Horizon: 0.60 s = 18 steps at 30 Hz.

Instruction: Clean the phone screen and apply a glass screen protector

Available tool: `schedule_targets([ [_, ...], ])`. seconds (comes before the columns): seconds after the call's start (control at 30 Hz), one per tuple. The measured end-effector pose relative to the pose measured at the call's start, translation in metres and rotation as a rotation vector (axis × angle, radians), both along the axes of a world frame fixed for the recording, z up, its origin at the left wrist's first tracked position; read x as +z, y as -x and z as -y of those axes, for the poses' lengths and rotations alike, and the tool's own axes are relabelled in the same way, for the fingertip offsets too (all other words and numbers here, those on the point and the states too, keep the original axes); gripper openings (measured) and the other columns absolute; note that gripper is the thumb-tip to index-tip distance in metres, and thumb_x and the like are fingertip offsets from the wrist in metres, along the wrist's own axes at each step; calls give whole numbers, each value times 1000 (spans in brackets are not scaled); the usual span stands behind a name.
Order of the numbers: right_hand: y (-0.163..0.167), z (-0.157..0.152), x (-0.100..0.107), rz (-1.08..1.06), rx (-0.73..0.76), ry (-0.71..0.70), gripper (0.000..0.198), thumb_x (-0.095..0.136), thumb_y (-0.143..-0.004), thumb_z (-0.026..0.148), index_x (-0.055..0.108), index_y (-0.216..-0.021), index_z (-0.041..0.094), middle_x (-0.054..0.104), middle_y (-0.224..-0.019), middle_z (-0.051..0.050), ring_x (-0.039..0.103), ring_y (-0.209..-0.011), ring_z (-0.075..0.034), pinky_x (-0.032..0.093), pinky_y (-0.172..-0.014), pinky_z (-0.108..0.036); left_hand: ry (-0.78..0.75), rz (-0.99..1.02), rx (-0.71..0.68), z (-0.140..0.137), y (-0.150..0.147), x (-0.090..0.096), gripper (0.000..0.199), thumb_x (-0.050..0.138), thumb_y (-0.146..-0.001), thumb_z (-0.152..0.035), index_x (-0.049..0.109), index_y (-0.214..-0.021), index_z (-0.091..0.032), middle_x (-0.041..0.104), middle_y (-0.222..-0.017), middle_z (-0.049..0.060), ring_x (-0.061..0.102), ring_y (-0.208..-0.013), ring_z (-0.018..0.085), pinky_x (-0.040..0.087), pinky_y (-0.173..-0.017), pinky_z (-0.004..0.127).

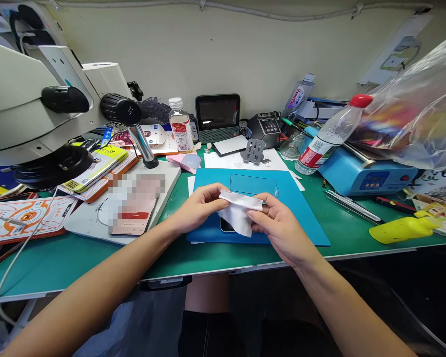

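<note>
Between my two hands a white cloth [239, 210] is stretched, its lower part hanging down. My left hand [204, 206] pinches the cloth's left corner. My right hand [277, 223] grips its right edge between thumb and fingers. Under the cloth a dark phone [227, 226] lies on the blue mat [301, 225]; most of it is hidden. Just beyond the hands, a clear screen protector with a black border [254, 184] lies flat on the mat.
A microscope [52, 109] looms at left, with a lit phone [136, 208] on its base. A red-capped bottle [329, 136] leans by a blue machine [371, 171]. Tweezers [353, 206] and a yellow bottle [405, 229] lie at right. A small display [218, 111] stands against the wall.
</note>
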State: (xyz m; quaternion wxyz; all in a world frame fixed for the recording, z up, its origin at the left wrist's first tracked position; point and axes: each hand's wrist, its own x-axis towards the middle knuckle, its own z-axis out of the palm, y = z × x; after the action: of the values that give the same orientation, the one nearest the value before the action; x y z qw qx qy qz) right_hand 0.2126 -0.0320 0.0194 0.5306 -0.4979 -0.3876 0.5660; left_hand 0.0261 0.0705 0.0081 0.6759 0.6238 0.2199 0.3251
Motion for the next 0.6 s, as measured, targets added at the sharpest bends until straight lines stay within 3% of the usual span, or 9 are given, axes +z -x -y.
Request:
schedule_targets([
  [0.13, -2, 0, 4, 6, -2, -11, 37, 84, -76, 32, 57, -99, 23, 72, -78, 4, 64, -65, -11, 49, -60, -22, 11, -19, 24, 1, -3, 1, 24, 79, -76, -32, 66, -85, -14, 64, -77, 0, 55, -69, 11, 43, -65, 22],
  [0.3, -10, -3, 13, 126, 54, -50, 40, 80, -78, 30, 65, -114, 20, 77, -96, -4, 70, -84, -18, 54, -75, -30, -22, -7, 25, -1, -1, 1, 16, 75, -79, -27, 72, -88, -15, 68, -81, 2, 58, -72, 13, 45, -68, 25],
  [0.43, -12, 0, 10, 382, 18, -207, 16, 68, -85, 24, 77, -98, 22, 74, -93, -3, 66, -81, -18, 51, -70, -30, -158, 23, -50, -2, 5, 3, 12, 66, -81, -17, 77, -77, -17, 70, -91, 6, 61, -81, 16, 44, -71, 27],
  [0.6, -13, 6, -1, 564, -47, -391, 28, 55, -83, 9, 77, -76, 25, 72, -94, -2, 65, -84, -17, 47, -70, -29, -196, 1, -7, -2, 3, 2, 19, 60, -79, -11, 77, -79, -19, 71, -91, 4, 62, -86, 17, 45, -75, 28],
])
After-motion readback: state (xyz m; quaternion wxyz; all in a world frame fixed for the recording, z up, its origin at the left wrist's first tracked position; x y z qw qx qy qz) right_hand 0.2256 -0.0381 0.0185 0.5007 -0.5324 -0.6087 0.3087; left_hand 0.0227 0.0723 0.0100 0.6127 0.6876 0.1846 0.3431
